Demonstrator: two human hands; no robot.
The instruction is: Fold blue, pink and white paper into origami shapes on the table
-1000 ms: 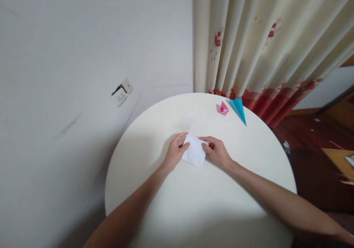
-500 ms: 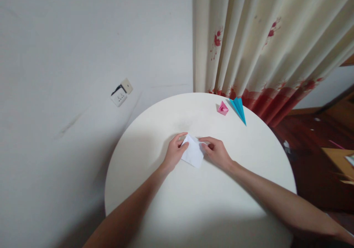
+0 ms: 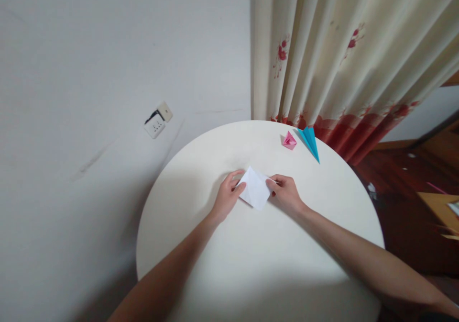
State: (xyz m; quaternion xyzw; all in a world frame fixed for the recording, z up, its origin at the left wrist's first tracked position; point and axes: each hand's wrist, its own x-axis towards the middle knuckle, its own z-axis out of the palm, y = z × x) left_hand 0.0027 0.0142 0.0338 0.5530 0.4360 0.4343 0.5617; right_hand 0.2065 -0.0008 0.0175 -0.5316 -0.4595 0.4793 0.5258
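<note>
A folded white paper sheet (image 3: pixel 256 193) lies mid-way across the round cream table (image 3: pixel 251 274), pinched by the left hand (image 3: pixel 226 198) and right hand (image 3: pixel 286 194). Several creases are made; its shape looks unfinished beside the pink folded flower (image 3: pixel 289 140) and blue paper plane (image 3: pixel 310 141) farther back.

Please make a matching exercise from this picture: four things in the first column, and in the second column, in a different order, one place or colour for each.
Column one:
1. white folded paper
2. pink folded shape
3. blue paper plane
4. wall socket

Column two:
a. on the grey wall, left of the table
b. held between the left hand and the right hand
c. at the far table edge, closest to the curtain
d. small, just left of the blue plane

Pairs: 1-b, 2-d, 3-c, 4-a
</note>
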